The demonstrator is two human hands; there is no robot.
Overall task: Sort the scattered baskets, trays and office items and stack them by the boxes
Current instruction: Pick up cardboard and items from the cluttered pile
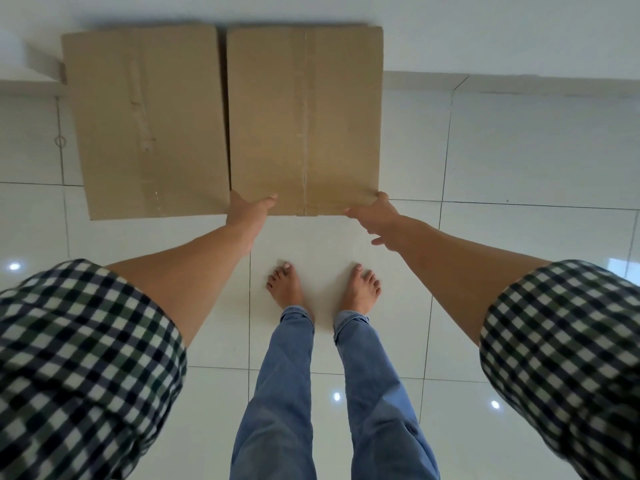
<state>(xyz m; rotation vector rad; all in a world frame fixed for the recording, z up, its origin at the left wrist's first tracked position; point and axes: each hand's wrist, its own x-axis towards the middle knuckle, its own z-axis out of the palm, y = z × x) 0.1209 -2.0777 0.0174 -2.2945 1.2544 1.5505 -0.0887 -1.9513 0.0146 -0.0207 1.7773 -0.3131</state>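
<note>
left hand [250, 207]: grips the near left corner of the right box [304, 116], thumb on top
right hand [375, 214]: pinches its near right corner, lower fingers loose
left box [145, 116]: just beside it, beyond the left hand
floor [519, 150]: under both boxes

home-like room: glossy white floor tiles [519, 150], white wall [485, 29], bare feet [287, 287]
</note>
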